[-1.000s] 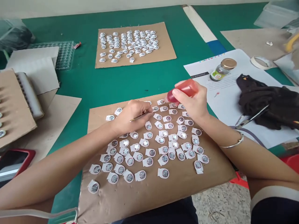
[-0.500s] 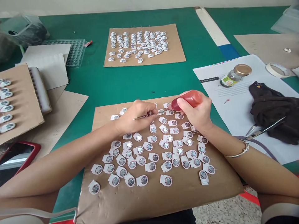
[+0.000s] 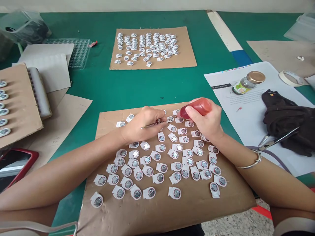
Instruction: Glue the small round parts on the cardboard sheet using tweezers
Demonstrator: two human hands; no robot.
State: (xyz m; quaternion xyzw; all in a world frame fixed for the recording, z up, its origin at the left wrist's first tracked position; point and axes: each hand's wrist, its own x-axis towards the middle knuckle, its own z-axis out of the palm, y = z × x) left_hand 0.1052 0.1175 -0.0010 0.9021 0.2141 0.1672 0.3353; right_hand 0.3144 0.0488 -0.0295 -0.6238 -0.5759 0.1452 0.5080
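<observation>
A sheet of brown cardboard [image 3: 123,216] lies before me with many small round metal discs on white tabbed backings set across it. Near its far edge, my left hand [image 3: 149,123] pinches slim metal tweezers [image 3: 150,125], tips by a disc piece [image 3: 170,119]. Wrapped in my right hand [image 3: 208,119] is a red squeeze bottle [image 3: 197,107], tilted with its narrow end down to the left, close to the same piece. My fingers and the bottle hide some of the far pieces; whether the nozzle touches one I cannot tell.
A second cardboard [image 3: 152,64] with similar pieces lies farther back. On the right are a glass jar [image 3: 246,83], a tape roll [image 3: 291,78], black cloth [image 3: 285,124] and pliers [image 3: 279,139]. To the left are a red-cased phone [image 3: 17,167] and a tilted cardboard [image 3: 19,105].
The view has shifted slightly. Both hands keep nearly the same place and grip, with the tweezers and the red bottle close to the same disc piece.
</observation>
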